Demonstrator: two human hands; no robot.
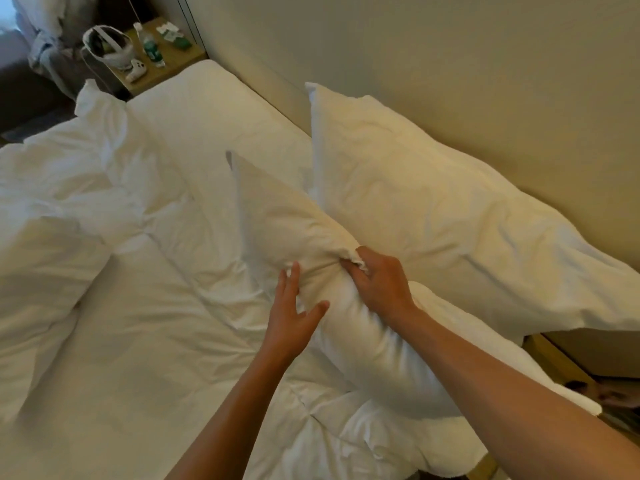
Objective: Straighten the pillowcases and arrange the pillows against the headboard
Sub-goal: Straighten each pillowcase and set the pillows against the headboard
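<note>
Head view, read from the left edge to the right. Upper left of the frame: a wooden nightstand (162, 69) carrying a white tote bag (109, 45), a green-labelled water bottle (149, 46) and a small white controller (136, 70). Below it, filling the left and lower-left, a rumpled white duvet (104, 271) lies over the bed, heavily creased.

Centre of frame: the near pillow (294, 216) lies on a diagonal from upper centre down to the lower right, standing on its long edge and apart from the headboard. The left hand (294, 313) rests flat against its left flank, fingers apart and extended, grasping nothing. The right hand (377, 278) is closed on a bunched pinch of pillowcase fabric at the pillow's upper ridge; creases radiate from that pinch.

Right of centre: the far pillow (433, 209) leans upright against the beige headboard (415, 57), its case moderately wrinkled and its right end sagging towards the frame's right edge.

Assessment: the step in hand appears to be drawing the near pillow's case taut. Recommended practice: brace the filling with the flat left hand, pull the gathered fabric along the pillow's length rather than upward, then release and smooth outward to the corners so the pinch marks flatten. Placement against the headboard beside the far pillow remains outstanding.
</note>
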